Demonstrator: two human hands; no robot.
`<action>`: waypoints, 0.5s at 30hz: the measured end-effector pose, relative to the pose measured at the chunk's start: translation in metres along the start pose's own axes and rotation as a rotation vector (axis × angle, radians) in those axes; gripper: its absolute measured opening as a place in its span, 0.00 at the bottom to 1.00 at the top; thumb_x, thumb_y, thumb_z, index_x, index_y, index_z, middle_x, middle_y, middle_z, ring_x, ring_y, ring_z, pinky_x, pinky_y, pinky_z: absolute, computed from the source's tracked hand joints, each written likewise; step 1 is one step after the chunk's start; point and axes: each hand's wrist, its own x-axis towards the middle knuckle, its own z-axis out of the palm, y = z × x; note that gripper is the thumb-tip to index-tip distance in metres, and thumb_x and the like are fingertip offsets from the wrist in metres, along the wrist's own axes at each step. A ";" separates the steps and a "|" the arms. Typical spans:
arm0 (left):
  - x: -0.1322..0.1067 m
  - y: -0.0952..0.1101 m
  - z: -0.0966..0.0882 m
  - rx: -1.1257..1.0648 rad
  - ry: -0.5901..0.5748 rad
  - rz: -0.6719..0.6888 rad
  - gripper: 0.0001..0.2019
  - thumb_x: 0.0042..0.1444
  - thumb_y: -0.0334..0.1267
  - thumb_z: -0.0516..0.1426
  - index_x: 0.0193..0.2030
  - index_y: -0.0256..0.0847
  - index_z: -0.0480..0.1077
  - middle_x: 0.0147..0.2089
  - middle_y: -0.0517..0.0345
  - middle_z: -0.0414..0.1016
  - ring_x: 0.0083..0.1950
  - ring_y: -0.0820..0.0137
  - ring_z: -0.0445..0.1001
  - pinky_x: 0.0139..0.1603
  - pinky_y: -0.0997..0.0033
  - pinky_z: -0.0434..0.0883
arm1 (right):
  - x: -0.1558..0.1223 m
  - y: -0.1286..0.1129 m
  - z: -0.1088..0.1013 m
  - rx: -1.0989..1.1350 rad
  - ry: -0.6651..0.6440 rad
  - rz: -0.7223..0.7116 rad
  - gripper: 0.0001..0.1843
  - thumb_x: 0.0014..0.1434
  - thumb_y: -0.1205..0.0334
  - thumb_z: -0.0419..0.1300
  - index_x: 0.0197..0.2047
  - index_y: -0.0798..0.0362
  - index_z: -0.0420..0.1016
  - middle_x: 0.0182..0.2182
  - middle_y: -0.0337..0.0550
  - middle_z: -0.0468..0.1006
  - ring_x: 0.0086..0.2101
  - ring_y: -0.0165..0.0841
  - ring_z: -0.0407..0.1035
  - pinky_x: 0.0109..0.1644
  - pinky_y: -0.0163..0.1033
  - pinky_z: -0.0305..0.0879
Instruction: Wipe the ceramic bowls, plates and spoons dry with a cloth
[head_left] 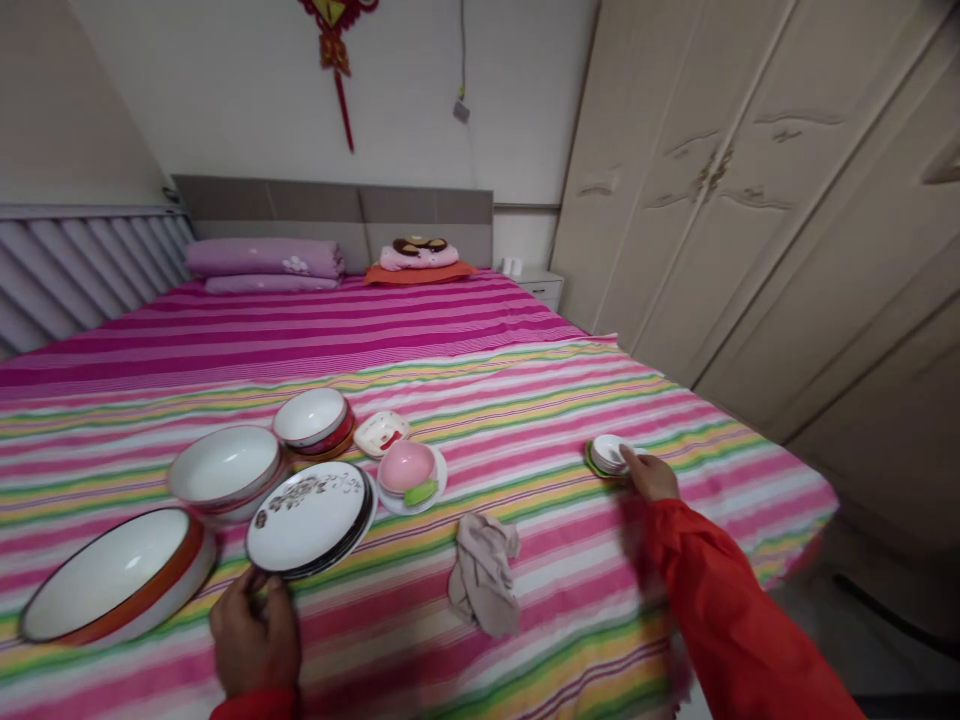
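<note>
White small dishes (611,450) at the right hand (652,475), on a striped bed cover (570,590).
Seemingly handling these dishes; next likely calls for a steady hold on thin rims. Right fingers at the rim, unclear whether clamped; left hand (256,632) curled by stacked plates (311,515), grip likewise unclear. Bowls (227,465) at left, crumpled cloth (484,578) between hands, headboard (427,205) and pale wardrobe (667,220) beyond.

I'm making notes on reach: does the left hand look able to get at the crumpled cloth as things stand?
Probably yes: the crumpled cloth lies to the right of the left hand, no dish stands between them, and nothing rests on the cloth.
</note>
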 end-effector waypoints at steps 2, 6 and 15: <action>0.000 -0.002 0.001 -0.007 0.025 0.037 0.22 0.54 0.47 0.47 0.49 0.33 0.66 0.41 0.45 0.69 0.48 0.57 0.65 0.47 0.56 0.67 | 0.011 -0.004 0.003 -0.098 -0.059 0.033 0.22 0.53 0.47 0.52 0.18 0.54 0.69 0.16 0.50 0.71 0.29 0.45 0.71 0.30 0.44 0.61; -0.001 -0.006 0.003 -0.027 0.040 0.078 0.20 0.55 0.46 0.47 0.48 0.33 0.65 0.40 0.47 0.69 0.47 0.59 0.65 0.46 0.58 0.67 | 0.032 -0.010 0.007 -0.208 -0.143 0.034 0.20 0.48 0.47 0.60 0.14 0.51 0.67 0.12 0.49 0.67 0.25 0.47 0.70 0.27 0.45 0.61; -0.002 -0.009 0.005 -0.060 0.036 0.064 0.20 0.55 0.45 0.48 0.50 0.33 0.64 0.42 0.47 0.68 0.49 0.60 0.64 0.47 0.60 0.66 | 0.030 -0.015 0.005 -0.167 -0.257 -0.011 0.21 0.44 0.51 0.63 0.10 0.51 0.62 0.08 0.44 0.63 0.13 0.35 0.62 0.18 0.39 0.55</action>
